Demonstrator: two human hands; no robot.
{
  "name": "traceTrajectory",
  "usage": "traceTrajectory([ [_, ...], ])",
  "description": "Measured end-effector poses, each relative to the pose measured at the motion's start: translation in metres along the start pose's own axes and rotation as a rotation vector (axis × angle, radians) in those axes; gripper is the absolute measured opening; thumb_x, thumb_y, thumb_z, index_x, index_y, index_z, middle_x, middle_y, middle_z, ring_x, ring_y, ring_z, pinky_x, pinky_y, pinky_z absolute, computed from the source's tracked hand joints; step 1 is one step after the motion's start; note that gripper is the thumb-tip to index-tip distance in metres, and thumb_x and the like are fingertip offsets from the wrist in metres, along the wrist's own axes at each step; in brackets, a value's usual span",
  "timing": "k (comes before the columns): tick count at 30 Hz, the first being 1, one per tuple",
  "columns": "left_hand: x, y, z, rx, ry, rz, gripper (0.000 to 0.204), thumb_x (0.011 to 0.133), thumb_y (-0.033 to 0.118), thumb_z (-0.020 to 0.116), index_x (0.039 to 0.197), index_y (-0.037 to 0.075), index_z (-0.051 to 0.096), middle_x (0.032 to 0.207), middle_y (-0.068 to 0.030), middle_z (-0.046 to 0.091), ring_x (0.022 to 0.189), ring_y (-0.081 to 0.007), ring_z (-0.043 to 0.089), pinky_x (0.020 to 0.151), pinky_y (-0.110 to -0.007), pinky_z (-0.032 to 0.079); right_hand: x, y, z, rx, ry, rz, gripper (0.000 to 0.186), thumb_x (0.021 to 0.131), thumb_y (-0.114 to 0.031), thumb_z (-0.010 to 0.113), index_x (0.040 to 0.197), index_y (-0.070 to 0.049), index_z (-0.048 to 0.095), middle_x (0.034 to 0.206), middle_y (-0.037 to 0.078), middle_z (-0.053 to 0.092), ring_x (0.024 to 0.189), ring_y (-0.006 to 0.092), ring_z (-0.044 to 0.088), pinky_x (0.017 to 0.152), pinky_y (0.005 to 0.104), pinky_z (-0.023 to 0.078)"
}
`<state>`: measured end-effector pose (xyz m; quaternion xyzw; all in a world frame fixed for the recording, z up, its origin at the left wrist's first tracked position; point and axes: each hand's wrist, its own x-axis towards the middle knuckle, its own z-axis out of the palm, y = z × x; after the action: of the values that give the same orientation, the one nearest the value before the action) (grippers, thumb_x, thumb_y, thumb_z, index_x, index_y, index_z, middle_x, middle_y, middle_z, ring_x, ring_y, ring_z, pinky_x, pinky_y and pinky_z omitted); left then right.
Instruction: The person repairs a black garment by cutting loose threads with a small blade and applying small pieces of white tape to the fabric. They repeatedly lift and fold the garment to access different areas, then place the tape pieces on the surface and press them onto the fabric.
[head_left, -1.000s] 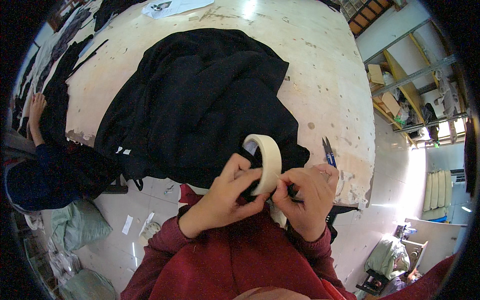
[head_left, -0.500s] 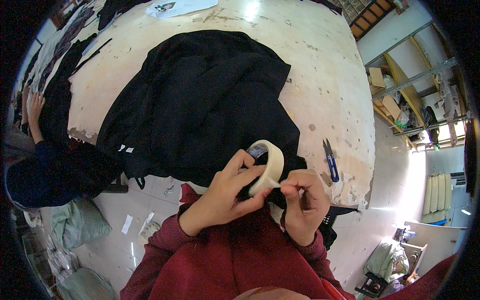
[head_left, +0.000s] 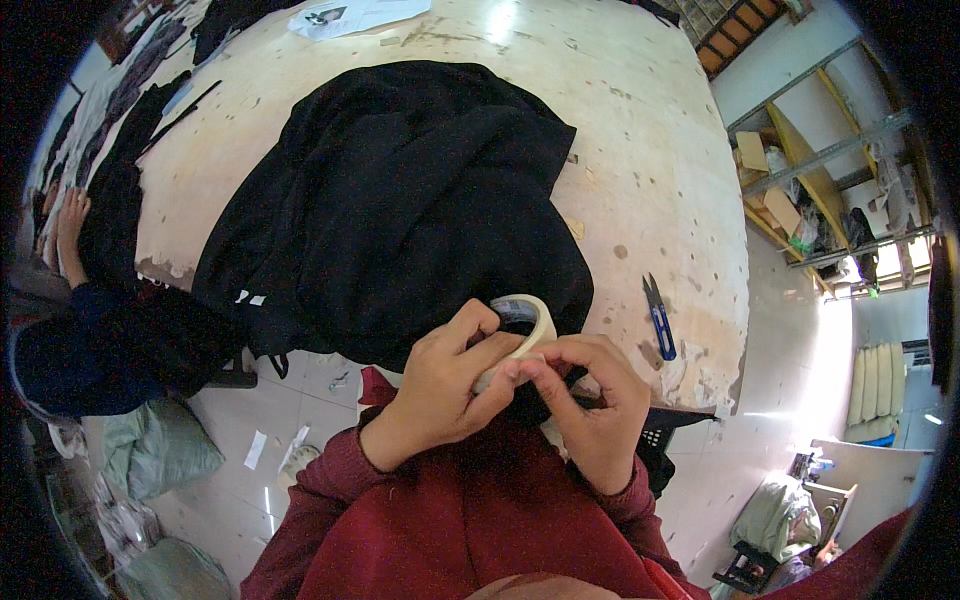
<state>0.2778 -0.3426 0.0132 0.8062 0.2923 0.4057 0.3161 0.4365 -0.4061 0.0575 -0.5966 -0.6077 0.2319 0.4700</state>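
Observation:
My left hand (head_left: 440, 385) is closed round a roll of cream masking tape (head_left: 543, 325), fingers through its core and thumb at its near edge. Against the roll, the thumb and forefinger of my right hand (head_left: 598, 398) pinch together, touching the left thumb tip; any tape end between them is hidden. Both hands are over the table's near edge, just in front of a heap of black fabric (head_left: 400, 200). To the right of the fabric lie thread snips (head_left: 660, 320) with blue handles, their blades pointing away from me.
The pale, stained table (head_left: 660, 180) carries a printed sheet (head_left: 360, 15) at its far side. A co-worker in dark clothing (head_left: 100, 345) stands at the left, a hand (head_left: 72, 215) on dark cloth. Green sacks (head_left: 160, 450) sit on the floor; shelves (head_left: 820, 170) stand at right.
My right hand has moved left, up against the roll, and the short strip stretched between roll and fingers no longer shows. The roll has tilted and dropped slightly.

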Motion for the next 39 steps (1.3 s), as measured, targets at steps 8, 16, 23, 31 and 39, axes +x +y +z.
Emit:
traceTrajectory([
  [8,-0.001,-0.001,-0.004,-0.349,0.036,-0.179,0.014,0.076,0.012,0.070,0.082,-0.001,0.070,0.078,-0.0063,0.050,0.064,-0.0134,0.050,0.053,-0.026,0.039,-0.001,0.026,0.017,0.208,-0.029,-0.142,0.011,0.082,-0.004,0.072,0.092,-0.004,0.066,0.092,0.008,0.058,0.074,0.0169,0.056,0.067,0.0281,0.047],
  [16,0.001,-0.010,-0.011,-0.327,0.136,-0.252,0.020,0.084,0.017,0.063,0.084,-0.002,0.071,0.077,-0.0056,0.049,0.066,-0.0127,0.047,0.056,-0.027,0.038,0.006,0.053,0.020,0.832,-0.037,-0.410,0.039,0.070,-0.016,0.082,0.103,-0.005,0.064,0.098,0.008,0.057,0.088,0.0236,0.054,0.079,0.0350,0.044],
  [23,0.001,-0.007,-0.009,-0.328,0.069,-0.170,0.026,0.094,0.022,0.055,0.100,0.001,0.071,0.081,-0.0042,0.046,0.074,-0.0125,0.044,0.064,-0.025,0.036,0.024,0.040,-0.010,-0.086,-0.265,-0.270,0.106,0.061,-0.009,0.085,0.147,-0.006,0.023,0.111,0.018,0.062,0.112,0.0299,0.055,0.101,0.0422,0.039],
  [31,-0.006,0.008,-0.040,-0.604,0.379,-0.400,0.030,0.099,0.011,0.048,0.122,0.000,0.061,0.092,0.0003,0.046,0.079,-0.0059,0.044,0.069,-0.021,0.043,0.066,0.051,-0.048,-0.193,0.433,-0.199,0.073,0.073,0.001,0.073,0.139,-0.003,0.043,0.095,0.007,0.065,0.093,0.0216,0.060,0.092,0.0359,0.045],
  [39,-0.016,0.025,-0.036,-0.769,0.453,-0.435,0.031,0.095,0.001,0.052,0.125,-0.004,0.058,0.106,-0.0057,0.053,0.079,-0.0084,0.058,0.069,-0.025,0.054,0.022,0.009,-0.021,-0.453,0.240,-0.368,0.064,0.062,-0.018,0.088,0.115,-0.002,0.057,0.094,0.007,0.061,0.081,0.0229,0.057,0.077,0.0342,0.046],
])
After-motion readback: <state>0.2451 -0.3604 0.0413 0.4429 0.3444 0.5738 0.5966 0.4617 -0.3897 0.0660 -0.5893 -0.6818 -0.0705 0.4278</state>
